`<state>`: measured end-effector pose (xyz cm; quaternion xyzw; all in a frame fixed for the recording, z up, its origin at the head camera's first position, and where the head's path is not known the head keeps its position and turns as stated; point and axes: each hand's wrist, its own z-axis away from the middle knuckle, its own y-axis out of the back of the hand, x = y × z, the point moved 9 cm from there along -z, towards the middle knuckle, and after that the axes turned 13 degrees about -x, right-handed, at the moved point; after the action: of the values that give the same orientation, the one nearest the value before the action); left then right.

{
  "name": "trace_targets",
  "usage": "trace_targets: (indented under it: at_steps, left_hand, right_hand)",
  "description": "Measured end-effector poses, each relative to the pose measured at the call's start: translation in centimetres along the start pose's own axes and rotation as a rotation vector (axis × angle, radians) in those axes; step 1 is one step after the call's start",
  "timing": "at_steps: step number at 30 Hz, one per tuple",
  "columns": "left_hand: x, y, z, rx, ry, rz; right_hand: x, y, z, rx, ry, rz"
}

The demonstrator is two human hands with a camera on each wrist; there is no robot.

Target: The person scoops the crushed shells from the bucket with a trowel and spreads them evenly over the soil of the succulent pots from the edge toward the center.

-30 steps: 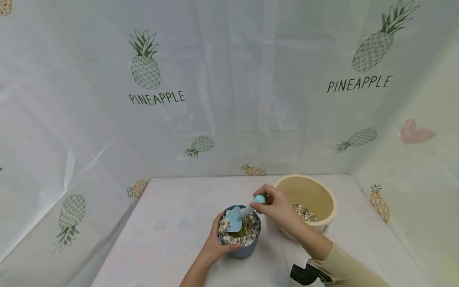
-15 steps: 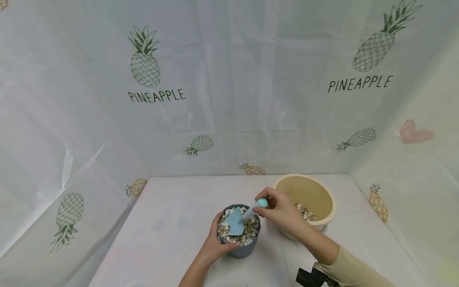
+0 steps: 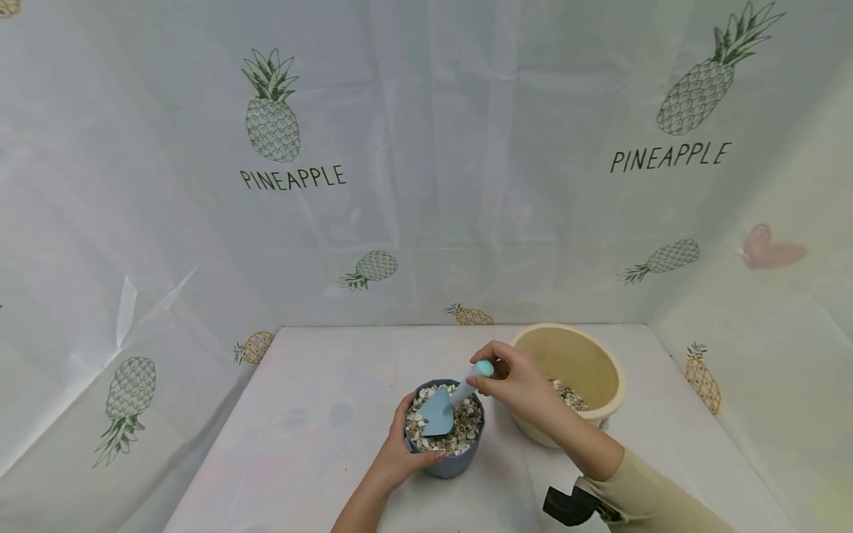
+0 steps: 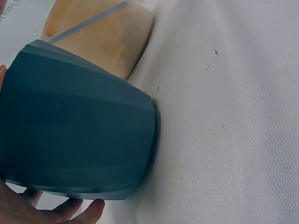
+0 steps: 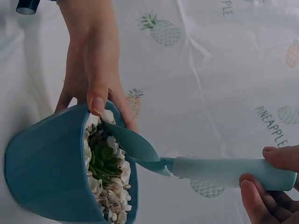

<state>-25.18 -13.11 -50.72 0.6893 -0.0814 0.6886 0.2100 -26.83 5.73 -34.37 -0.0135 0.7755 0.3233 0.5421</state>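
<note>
My left hand (image 3: 395,457) grips the side of a blue faceted flower pot (image 3: 453,468), thumb at the rim and fingers round the far side. White and brown pebbles (image 3: 460,443) fill the pot's top. In the right wrist view a green succulent (image 5: 105,161) grows among them, mostly under the blade in the head view. With thumb and fingers my right hand (image 3: 523,385) pinches the handle end of a light blue garden trowel (image 3: 436,414). The trowel's blade hangs tilted over the pebbles, its tip close to the left thumb. I cannot tell whether it touches them.
A larger cream planter (image 3: 618,381) stands behind my right forearm, with loose pebbles (image 3: 566,394) at its bottom. A white cloth (image 3: 320,444) covers the table. Pineapple-printed sheets (image 3: 426,163) hang at the back and sides.
My right hand dips the trowel's handle slightly, then lifts it again. The blade shifts a little, and the green patch seen earlier beside it is covered from the head view. My left hand keeps still.
</note>
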Motion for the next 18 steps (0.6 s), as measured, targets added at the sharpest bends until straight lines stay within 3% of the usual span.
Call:
trace_targets:
  at_steps: [8,18]
  left_hand:
    - [0.05,-0.22,-0.07,-0.004,0.015,-0.009]
    - [-0.13,0.02,0.00,-0.001,0.003,-0.007]
  right_hand:
    - [0.84,0.55,-0.44,0.044,-0.033,-0.045]
    - [0.94,0.29,0.18,0.012,0.013,-0.031]
